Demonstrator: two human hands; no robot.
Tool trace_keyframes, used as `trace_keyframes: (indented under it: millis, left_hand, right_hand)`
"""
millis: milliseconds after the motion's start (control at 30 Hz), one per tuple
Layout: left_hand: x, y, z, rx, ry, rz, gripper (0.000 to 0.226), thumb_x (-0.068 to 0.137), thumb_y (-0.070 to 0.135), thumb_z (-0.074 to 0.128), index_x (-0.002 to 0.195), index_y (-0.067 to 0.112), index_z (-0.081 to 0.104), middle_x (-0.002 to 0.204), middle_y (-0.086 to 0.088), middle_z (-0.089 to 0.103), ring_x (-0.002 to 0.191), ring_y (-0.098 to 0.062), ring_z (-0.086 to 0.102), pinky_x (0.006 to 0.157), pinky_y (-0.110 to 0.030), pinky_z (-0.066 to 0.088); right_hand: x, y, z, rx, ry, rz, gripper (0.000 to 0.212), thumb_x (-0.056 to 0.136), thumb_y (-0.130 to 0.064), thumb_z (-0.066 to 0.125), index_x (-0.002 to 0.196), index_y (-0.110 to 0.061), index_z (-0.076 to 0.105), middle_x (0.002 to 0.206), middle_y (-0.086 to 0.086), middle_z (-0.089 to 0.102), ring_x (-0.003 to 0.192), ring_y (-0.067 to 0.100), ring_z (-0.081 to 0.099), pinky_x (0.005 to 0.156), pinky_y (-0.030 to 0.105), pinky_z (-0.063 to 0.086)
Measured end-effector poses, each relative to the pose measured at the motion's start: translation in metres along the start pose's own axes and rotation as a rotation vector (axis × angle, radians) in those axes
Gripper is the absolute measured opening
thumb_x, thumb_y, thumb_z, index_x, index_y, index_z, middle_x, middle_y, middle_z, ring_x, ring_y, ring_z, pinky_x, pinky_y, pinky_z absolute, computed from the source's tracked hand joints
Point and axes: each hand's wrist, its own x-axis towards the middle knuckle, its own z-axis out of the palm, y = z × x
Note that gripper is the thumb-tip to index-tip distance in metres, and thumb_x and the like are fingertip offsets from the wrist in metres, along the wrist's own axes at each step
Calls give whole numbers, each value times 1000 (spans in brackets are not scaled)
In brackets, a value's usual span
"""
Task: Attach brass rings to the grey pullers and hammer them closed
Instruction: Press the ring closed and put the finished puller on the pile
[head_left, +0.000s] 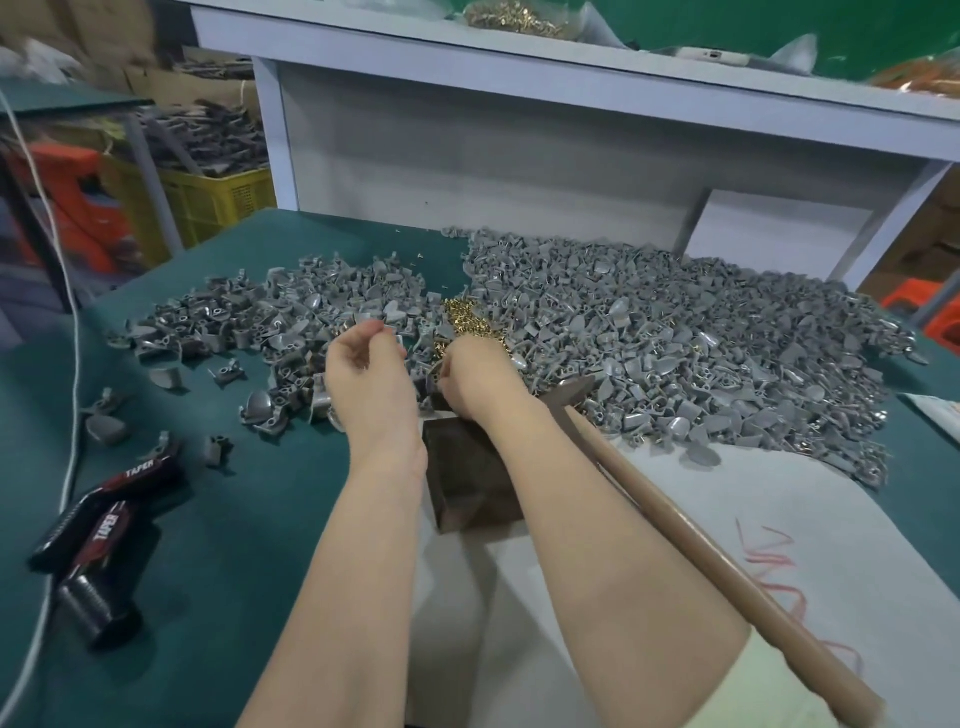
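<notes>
Green desk (234, 519). Grey pullers (675, 332) heaped from 10 to 3 o'clock. Hammer (701, 535) at 4 o'clock, lying along the right forearm. Dark block (467, 483) between the wrists. Left hand (366, 379) and right hand (480, 384): grips curled, contents hidden, cannot tell. Brass rings (462, 314) at 12 o'clock of the hands. Risks: ring lost in the pile from a loose pinch; forearm nudging the hammer off.
</notes>
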Motion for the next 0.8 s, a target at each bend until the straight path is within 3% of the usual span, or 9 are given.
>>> trace_keyframes:
  millis: [67, 167, 233, 300, 433, 533, 667, 800]
  left_hand:
    - [-1, 0, 1, 86, -47, 38, 17, 93, 8, 49, 92, 23, 56, 90, 3, 57, 79, -8, 54, 74, -21, 42]
    - [-4, -1, 1, 273, -165, 143, 15, 95, 17, 50, 93, 29, 59, 97, 2, 62, 91, -13, 59, 82, -25, 45]
    - [-8, -2, 2, 404, -306, 212, 15, 97, 28, 49, 99, 26, 64, 97, 3, 66, 94, -16, 62, 86, -31, 47]
    - [-13, -2, 6, 479, -476, 261, 18, 96, 32, 50, 98, 26, 66, 91, 6, 68, 89, -13, 64, 82, -29, 48]
    - [-21, -2, 9, 447, -777, 244, 16, 93, 15, 58, 90, 29, 65, 84, 9, 69, 73, 1, 62, 75, -19, 49]
    - [-21, -1, 7, 325, -849, 116, 15, 89, 10, 62, 92, 24, 66, 82, 8, 70, 72, 1, 63, 70, -16, 52]
    - [-20, -2, 6, 272, -790, 64, 15, 88, 7, 64, 90, 21, 67, 78, 4, 70, 69, -6, 64, 72, -21, 55]
    - [-8, 0, 2, 129, -400, 102, 14, 88, 6, 64, 79, 18, 66, 73, 7, 70, 69, -1, 66, 66, -13, 51]
  right_hand:
    - [-10, 7, -11, 125, 101, 3, 16, 89, -14, 59, 103, -11, 67, 102, 8, 67, 87, 24, 60, 80, 30, 48]
    - [-35, 21, -40, 416, 205, -11, 4, 89, -19, 62, 88, -23, 64, 91, -2, 66, 82, 16, 62, 83, 35, 52]
    - [-59, 30, -58, 565, 218, -60, 15, 87, -16, 63, 80, -29, 60, 87, -3, 67, 84, 15, 65, 83, 37, 53]
    - [-82, 40, -70, 604, 224, -111, 21, 86, -10, 64, 80, -30, 60, 86, -4, 67, 83, 13, 65, 81, 33, 54]
    - [-107, 50, -76, 663, 228, -142, 26, 85, 2, 61, 78, -23, 61, 82, -5, 66, 81, 20, 66, 78, 36, 55]
    - [-109, 50, -77, 701, 270, -140, 29, 84, 4, 60, 80, -25, 60, 82, -3, 65, 80, 23, 65, 77, 34, 55]
    - [-93, 44, -75, 731, 312, -107, 29, 84, -6, 65, 89, -33, 56, 78, -9, 64, 74, 9, 64, 71, 23, 53]
    - [-63, 46, -64, 578, 364, 43, 14, 88, -13, 62, 94, -26, 62, 93, -11, 64, 84, 5, 60, 83, 26, 51]
